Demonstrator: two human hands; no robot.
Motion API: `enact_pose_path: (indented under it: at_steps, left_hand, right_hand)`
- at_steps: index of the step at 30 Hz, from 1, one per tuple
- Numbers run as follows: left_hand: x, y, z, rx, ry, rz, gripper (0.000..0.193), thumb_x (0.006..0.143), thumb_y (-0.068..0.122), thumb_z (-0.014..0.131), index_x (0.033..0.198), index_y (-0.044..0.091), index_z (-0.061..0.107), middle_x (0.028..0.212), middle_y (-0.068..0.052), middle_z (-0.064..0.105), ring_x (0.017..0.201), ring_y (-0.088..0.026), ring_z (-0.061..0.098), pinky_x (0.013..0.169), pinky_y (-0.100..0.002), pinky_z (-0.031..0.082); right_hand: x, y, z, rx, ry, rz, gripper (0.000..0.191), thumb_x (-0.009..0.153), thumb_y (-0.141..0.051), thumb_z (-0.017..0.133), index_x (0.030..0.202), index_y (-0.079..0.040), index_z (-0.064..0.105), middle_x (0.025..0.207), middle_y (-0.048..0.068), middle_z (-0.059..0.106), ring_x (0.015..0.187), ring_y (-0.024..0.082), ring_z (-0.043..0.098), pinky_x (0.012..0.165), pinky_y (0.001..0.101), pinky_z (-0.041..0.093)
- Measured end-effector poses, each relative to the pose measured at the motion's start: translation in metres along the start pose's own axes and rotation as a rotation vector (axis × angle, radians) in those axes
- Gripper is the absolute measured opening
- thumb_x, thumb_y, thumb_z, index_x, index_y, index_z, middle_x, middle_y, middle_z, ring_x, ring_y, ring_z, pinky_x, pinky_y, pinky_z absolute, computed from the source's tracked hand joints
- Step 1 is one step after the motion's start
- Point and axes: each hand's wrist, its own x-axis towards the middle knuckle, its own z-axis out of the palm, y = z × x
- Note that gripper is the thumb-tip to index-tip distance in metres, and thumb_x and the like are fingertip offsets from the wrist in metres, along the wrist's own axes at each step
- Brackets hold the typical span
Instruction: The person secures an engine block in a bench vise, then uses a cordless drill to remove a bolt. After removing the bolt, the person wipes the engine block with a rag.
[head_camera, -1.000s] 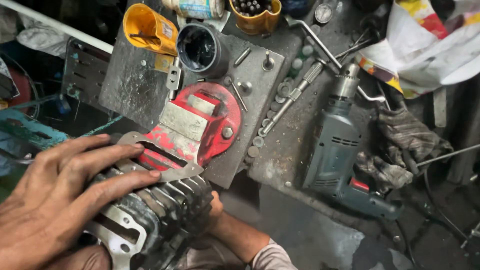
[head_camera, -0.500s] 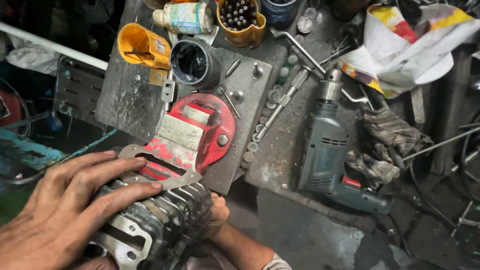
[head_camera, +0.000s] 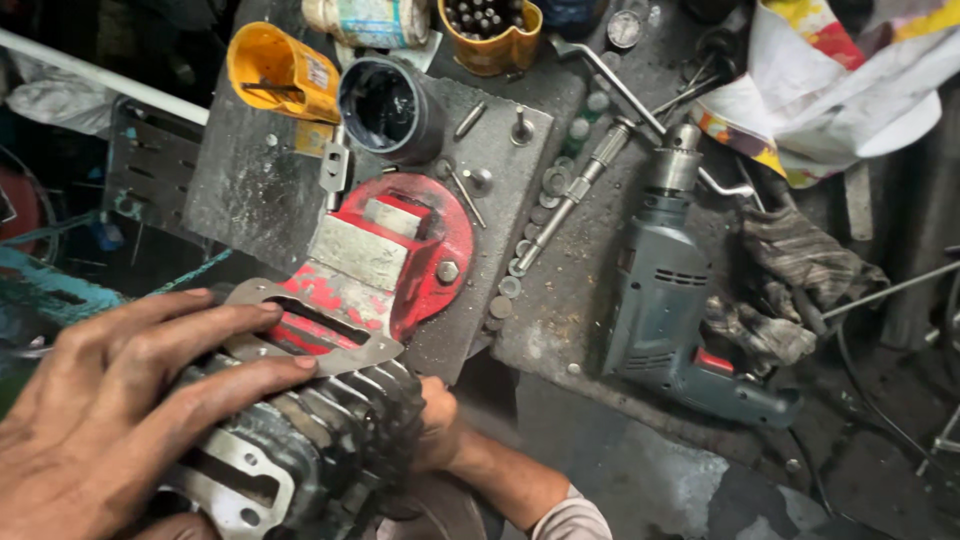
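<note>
Finned cylinder (head_camera: 300, 450) is sitting lower than 1 s ago; left hand (head_camera: 130, 400) is pressing flat, fingers released, right hand (head_camera: 435, 425) grasping its side. Keep gasket (head_camera: 310, 325) aligned near red vise (head_camera: 385, 255).

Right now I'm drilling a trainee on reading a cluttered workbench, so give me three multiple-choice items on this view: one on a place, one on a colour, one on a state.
1. Where does the electric drill lie relative to the red vise?
A. To its right
B. To its left
C. On top of it

2. What colour is the tipped-over cup beside the black tub?
A. Blue
B. Yellow
C. White

3. How does the left hand sit on the finned engine cylinder?
A. Clenched in a fist
B. Lifted clear of it
C. Fingers spread flat across the thin metal gasket on top

Answers: 1 A, the drill rests on the bench right of the vise. 2 B, its body is plainly yellow. 3 C, the fingers lie stretched over the gasket, while the right hand grips the cylinder's far side.
</note>
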Motion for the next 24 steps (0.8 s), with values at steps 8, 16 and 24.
enact_pose_path:
  at_steps: [8,16,24]
  left_hand:
    - [0.006,0.015,0.002,-0.034,0.128,-0.078,0.067,0.075,0.060,0.055,0.137,0.036,0.054,0.148,0.002,0.047,0.137,-0.031,0.044,0.119,-0.046,0.030]
    - [0.007,0.011,0.002,-0.004,0.135,-0.040,0.060,0.090,0.065,0.045,0.142,0.038,0.052,0.151,0.000,0.045,0.141,-0.030,0.040,0.120,-0.046,0.028]
    - [0.001,0.007,0.006,0.019,0.094,-0.044,0.067,0.085,0.069,0.047,0.145,0.040,0.049,0.154,0.002,0.042,0.144,-0.032,0.038,0.122,-0.049,0.026]
  right_hand:
    - [-0.013,0.014,0.012,-0.148,-0.162,0.109,0.042,0.096,-0.018,0.072,0.134,-0.003,0.065,0.137,0.013,0.068,0.128,0.027,0.067,0.117,0.0425,0.051]
    - [-0.003,0.014,0.008,-0.145,-0.189,0.087,0.034,0.095,-0.018,0.074,0.126,-0.003,0.068,0.129,0.014,0.070,0.121,0.030,0.070,0.111,0.0446,0.054]
    - [-0.001,0.014,0.012,-0.123,-0.165,0.043,0.027,0.094,-0.017,0.076,0.116,-0.003,0.070,0.120,0.016,0.072,0.113,0.033,0.073,0.104,0.0465,0.058]
